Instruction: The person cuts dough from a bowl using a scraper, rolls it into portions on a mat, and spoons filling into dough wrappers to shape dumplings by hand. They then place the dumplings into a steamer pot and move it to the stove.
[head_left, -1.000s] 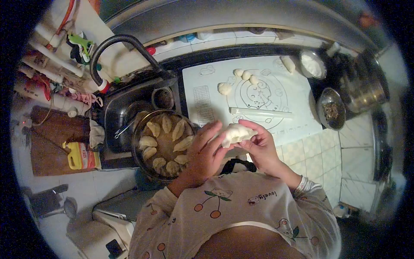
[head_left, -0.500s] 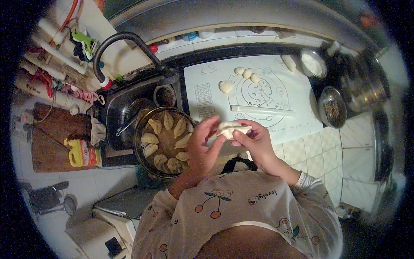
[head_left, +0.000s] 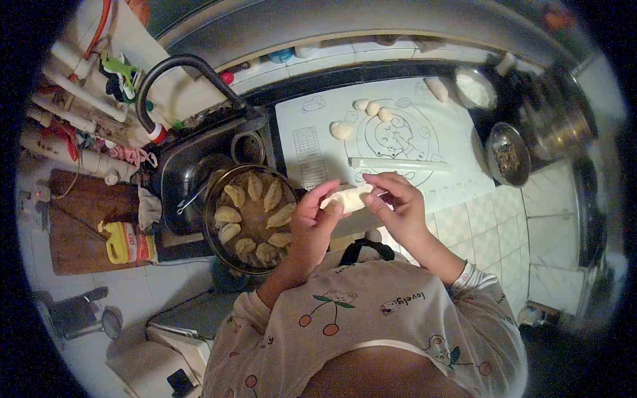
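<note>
Between both hands, in front of my chest, is a pale dumpling [head_left: 350, 198]. My left hand [head_left: 315, 215] pinches its left end between thumb and fingers. Closed on the right end is my right hand [head_left: 397, 204], thumb below and fingers above. To the left, a round steamer tray [head_left: 210, 229] holds several shaped dumplings [head_left: 227, 215] set in a ring. Beyond my hands, a rolling pin [head_left: 398, 166] lies across a white printed mat [head_left: 458, 179]. Small dough balls [head_left: 373, 108] and a larger dough lump [head_left: 342, 130] rest farther back on the mat.
A metal bowl of white flour [head_left: 475, 89] and a bowl of dark filling [head_left: 508, 156] stand right of the mat. A black faucet [head_left: 186, 60] arches over the sink [head_left: 174, 166] at left. A yellow bottle [head_left: 118, 243] is beside the counter.
The dumpling has turned so a smoother side shows. My right hand has shifted its fingers higher along the right end. The view has shifted slightly.
</note>
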The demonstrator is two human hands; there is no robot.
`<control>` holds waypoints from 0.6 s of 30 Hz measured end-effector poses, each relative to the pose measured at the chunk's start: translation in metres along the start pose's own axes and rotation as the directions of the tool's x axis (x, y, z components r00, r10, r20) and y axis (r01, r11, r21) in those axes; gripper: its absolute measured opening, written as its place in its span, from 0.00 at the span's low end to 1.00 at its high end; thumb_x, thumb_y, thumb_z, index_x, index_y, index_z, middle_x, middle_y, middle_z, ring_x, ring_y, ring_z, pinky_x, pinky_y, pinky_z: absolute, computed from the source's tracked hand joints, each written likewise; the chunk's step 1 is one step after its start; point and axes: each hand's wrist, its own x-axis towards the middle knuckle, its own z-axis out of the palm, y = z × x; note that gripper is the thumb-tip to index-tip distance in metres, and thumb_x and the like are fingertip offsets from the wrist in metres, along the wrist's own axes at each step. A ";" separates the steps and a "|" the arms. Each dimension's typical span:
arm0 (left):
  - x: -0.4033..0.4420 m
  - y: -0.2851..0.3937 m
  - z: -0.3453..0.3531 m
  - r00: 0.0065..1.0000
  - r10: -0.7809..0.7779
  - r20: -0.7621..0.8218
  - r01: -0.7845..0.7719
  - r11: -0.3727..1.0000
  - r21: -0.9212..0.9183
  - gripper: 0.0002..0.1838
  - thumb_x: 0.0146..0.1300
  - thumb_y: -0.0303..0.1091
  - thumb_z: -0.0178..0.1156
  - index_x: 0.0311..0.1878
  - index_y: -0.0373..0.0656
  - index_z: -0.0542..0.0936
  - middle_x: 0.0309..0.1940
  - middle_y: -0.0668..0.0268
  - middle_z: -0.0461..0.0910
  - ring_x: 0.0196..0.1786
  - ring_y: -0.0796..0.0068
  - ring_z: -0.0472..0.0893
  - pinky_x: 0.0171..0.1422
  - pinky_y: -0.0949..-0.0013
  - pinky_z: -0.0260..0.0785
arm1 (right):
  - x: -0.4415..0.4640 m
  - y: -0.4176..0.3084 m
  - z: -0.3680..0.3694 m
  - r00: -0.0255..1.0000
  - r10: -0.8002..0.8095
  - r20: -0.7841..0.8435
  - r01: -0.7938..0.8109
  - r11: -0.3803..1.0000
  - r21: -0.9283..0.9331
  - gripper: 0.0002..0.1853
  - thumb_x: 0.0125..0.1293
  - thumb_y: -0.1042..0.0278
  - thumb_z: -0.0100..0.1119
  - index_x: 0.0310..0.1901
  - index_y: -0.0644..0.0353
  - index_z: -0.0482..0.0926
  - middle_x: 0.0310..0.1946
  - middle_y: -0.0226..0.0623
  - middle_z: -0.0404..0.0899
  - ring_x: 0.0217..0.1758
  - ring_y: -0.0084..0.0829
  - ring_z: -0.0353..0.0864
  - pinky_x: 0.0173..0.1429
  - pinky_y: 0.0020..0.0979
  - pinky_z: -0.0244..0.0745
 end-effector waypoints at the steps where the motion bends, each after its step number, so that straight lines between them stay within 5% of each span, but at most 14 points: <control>1: 0.000 0.002 0.001 1.000 0.017 0.020 -0.017 1.000 0.022 0.18 0.64 0.24 0.53 0.57 0.35 0.69 0.51 0.58 0.74 0.51 0.71 0.75 0.54 0.70 0.73 | 0.001 0.000 0.000 0.999 -0.036 -0.009 0.036 0.999 -0.013 0.10 0.57 0.73 0.63 0.42 0.61 0.81 0.35 0.36 0.77 0.33 0.22 0.75 0.34 0.21 0.71; 8: 0.000 -0.005 -0.004 0.991 0.083 0.105 -0.102 0.976 0.190 0.12 0.63 0.23 0.53 0.50 0.36 0.73 0.49 0.60 0.75 0.50 0.74 0.76 0.53 0.73 0.72 | 0.000 0.003 -0.006 0.992 -0.110 0.056 0.114 0.990 -0.085 0.07 0.54 0.73 0.65 0.36 0.61 0.82 0.30 0.36 0.78 0.32 0.24 0.76 0.33 0.23 0.71; 11: -0.001 0.001 0.001 0.998 -0.024 0.051 0.023 1.000 0.013 0.09 0.63 0.23 0.53 0.47 0.35 0.74 0.49 0.59 0.75 0.48 0.75 0.77 0.49 0.74 0.73 | 0.003 -0.015 -0.003 0.987 -0.138 0.080 0.148 0.978 -0.146 0.06 0.53 0.73 0.66 0.34 0.61 0.81 0.30 0.36 0.78 0.32 0.28 0.76 0.34 0.25 0.71; 18: -0.004 0.016 0.002 0.997 0.054 0.054 -0.067 0.956 0.287 0.05 0.61 0.23 0.56 0.41 0.37 0.75 0.46 0.60 0.77 0.39 0.81 0.77 0.41 0.77 0.71 | 0.007 -0.008 0.000 0.965 -0.234 0.119 0.255 0.943 -0.215 0.06 0.53 0.71 0.65 0.33 0.61 0.81 0.30 0.39 0.79 0.34 0.36 0.78 0.40 0.31 0.73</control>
